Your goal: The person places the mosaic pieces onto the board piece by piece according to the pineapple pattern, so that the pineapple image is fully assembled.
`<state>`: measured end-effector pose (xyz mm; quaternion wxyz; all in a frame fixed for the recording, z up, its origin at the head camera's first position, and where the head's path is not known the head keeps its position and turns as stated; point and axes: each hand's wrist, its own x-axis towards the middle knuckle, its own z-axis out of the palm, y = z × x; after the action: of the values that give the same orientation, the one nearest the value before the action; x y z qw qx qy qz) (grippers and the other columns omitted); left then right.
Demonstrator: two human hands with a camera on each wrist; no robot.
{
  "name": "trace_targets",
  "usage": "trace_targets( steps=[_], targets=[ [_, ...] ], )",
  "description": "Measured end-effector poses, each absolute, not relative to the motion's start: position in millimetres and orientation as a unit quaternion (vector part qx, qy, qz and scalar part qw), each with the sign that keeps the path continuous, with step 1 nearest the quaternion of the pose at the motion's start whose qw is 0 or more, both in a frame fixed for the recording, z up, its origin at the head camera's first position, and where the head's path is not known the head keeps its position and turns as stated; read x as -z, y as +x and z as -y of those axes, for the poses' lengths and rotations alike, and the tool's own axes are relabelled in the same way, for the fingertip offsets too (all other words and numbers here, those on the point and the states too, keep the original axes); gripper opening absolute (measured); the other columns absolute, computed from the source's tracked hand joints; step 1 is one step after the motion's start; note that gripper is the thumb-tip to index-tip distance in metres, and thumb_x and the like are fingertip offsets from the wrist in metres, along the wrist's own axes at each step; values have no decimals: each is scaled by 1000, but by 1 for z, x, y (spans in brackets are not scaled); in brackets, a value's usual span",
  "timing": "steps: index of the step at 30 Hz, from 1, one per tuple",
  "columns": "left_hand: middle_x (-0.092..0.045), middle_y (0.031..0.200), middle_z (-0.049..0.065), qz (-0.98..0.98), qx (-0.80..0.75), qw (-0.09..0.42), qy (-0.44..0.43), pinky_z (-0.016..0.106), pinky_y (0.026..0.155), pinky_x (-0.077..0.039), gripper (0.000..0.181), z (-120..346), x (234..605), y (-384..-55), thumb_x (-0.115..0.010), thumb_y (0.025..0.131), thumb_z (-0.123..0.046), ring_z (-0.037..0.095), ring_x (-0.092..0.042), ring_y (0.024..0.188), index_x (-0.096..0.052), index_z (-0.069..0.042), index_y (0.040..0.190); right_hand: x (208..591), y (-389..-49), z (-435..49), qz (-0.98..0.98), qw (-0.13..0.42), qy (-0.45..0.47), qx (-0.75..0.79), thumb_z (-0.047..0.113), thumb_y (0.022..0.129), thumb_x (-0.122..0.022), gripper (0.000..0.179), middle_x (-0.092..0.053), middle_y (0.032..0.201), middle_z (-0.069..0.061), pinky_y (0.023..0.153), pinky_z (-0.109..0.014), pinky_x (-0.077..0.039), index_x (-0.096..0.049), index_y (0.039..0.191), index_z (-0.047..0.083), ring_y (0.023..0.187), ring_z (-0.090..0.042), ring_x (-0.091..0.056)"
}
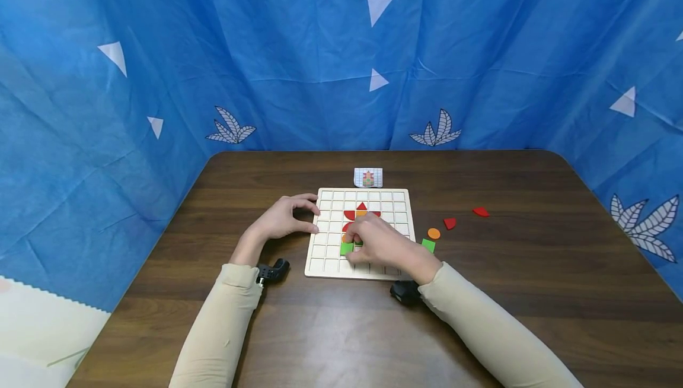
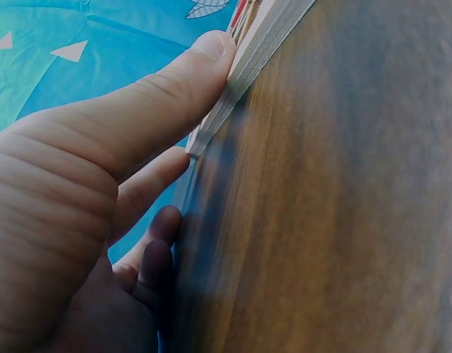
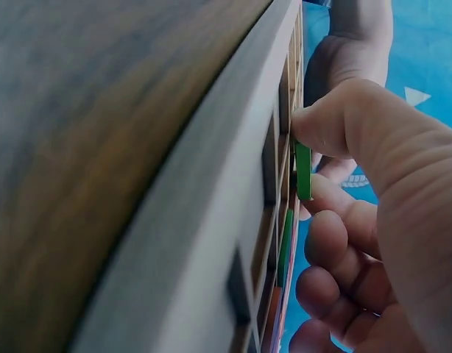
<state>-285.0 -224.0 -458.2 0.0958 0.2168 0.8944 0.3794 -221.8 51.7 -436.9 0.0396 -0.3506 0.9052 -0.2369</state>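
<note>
A pale grid board (image 1: 319, 251) lies on the table, with red, orange and green flat tiles in several cells. My right hand (image 1: 381, 241) reaches over it and pinches a green square tile (image 1: 345, 248) between thumb and index finger. In the right wrist view that green tile (image 3: 304, 170) stands slightly proud of the grid, and another green tile (image 3: 285, 246) lies in a nearby cell. My left hand (image 1: 283, 217) touches the board's left edge with thumb and fingertips, fingers loosely bent. Part of the tile pattern is hidden under my right hand.
Right of the board lie a loose green square (image 1: 428, 245), an orange circle (image 1: 434, 234) and two red pieces (image 1: 450, 223). Behind the board is a small printed pattern card (image 1: 368, 178). A blue curtain (image 1: 320, 79) hangs past the table's far edge.
</note>
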Motion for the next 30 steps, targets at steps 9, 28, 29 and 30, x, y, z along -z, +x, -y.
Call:
trace_targets(
  steps=[9, 28, 29, 30],
  targets=[
    [-55, 152, 8, -893, -380, 95, 221, 51, 123, -33, 35, 224, 459, -283, -92, 79, -26, 31, -45, 146, -76, -18, 109, 436, -221, -55, -908, 77, -330, 248, 34, 80, -89, 26, -64, 81, 7, 72, -26, -49, -76, 94, 16, 77, -10, -55],
    [-56, 151, 8, -892, -378, 88, 231, 49, 122, -35, 36, 224, 457, -284, -93, 77, -26, 30, -46, 146, -76, -18, 107, 428, -230, -126, -907, 66, -294, 296, 22, 88, -83, 20, -66, 92, 8, 74, -29, -50, -75, 105, 17, 86, -15, -57],
    [-57, 151, 7, -893, -376, 88, 231, 48, 122, -35, 36, 224, 457, -284, -93, 77, -26, 29, -46, 146, -76, -18, 107, 428, -230, -132, -908, 66, -292, 292, 23, 89, -83, 21, -66, 93, 7, 74, -29, -50, -75, 107, 17, 87, -16, -57],
    [-57, 150, 7, -893, -376, 88, 230, 48, 122, -35, 36, 224, 457, -285, -93, 77, -27, 29, -46, 146, -76, -19, 107, 428, -230, -137, -910, 65, -290, 289, 22, 89, -82, 22, -66, 94, 5, 74, -29, -50, -75, 109, 17, 87, -16, -57]
  ],
)
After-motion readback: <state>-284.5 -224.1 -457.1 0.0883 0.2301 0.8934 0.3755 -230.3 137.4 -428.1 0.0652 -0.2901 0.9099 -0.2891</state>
